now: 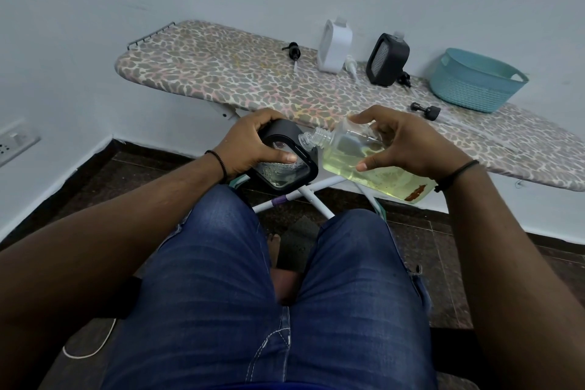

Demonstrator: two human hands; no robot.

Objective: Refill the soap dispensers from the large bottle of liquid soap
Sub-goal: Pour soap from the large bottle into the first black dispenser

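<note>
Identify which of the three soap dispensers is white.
The white rectangular dispenser standing at the ironing board's far edge, left of the standing black-framed dispenser. The third, also black-framed, is in the left hand.

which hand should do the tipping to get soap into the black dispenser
Right. The right hand already grips the large soap bottle, its open neck aimed at the black dispenser, which the left hand holds steady beside it.

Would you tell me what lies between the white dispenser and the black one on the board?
A white pump head lies there, per the head view.
</note>
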